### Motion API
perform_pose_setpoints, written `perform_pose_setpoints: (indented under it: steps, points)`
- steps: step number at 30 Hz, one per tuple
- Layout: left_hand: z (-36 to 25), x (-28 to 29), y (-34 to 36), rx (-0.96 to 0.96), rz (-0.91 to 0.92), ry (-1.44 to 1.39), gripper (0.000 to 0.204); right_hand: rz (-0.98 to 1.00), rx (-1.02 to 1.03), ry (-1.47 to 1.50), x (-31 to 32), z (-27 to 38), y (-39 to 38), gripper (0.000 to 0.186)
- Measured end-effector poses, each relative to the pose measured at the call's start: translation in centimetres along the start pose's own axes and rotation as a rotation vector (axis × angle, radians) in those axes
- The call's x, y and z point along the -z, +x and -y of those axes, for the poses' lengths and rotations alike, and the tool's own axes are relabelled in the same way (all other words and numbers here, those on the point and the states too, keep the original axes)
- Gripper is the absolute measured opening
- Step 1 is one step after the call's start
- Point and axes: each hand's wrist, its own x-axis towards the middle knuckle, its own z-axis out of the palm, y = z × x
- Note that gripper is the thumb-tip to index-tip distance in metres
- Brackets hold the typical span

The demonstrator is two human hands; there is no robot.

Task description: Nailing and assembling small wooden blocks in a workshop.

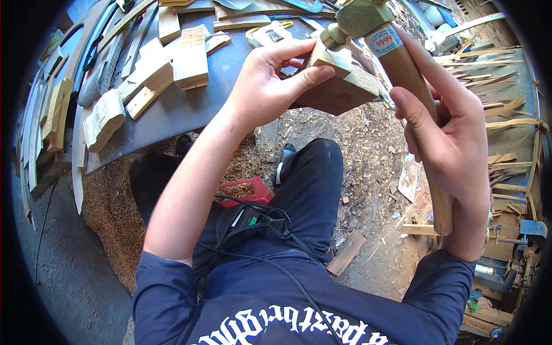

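My right hand (451,135) is wrapped around the wooden handle of a hammer (415,77), whose metal head (365,20) points left and up. The hammer's round face is at the top of a small pale wood block (335,58); I cannot tell whether they touch. My left hand (270,83) grips that block, thumb on the near side and fingers behind it. Directly below the pale block is a larger, darker brown wood piece (348,92), partly hidden by my left hand. How the two pieces are joined is not visible.
On the dark tabletop (178,118) at left lie several wood offcuts (194,57) and a tape measure (269,34). Thin wood strips (489,86) are piled at right. Below are a red stool (247,192), sawdust and chips on the floor (368,167), and a cable (287,270) across my lap.
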Motion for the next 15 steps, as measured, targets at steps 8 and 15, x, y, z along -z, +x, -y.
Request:
perform_pose_setpoints:
  steps: [8, 15]
  points:
    - [-0.7, 0.1, 0.1, 0.053, 0.036, -0.057, 0.05, 0.0, -0.025, 0.007, 0.2, 0.4, 0.2, 0.056]
    - [-1.5, 0.0, 0.4, 0.123, 0.029, 0.004, 0.049, -0.002, -0.005, 0.032, -0.2, -0.4, -0.1, 0.056]
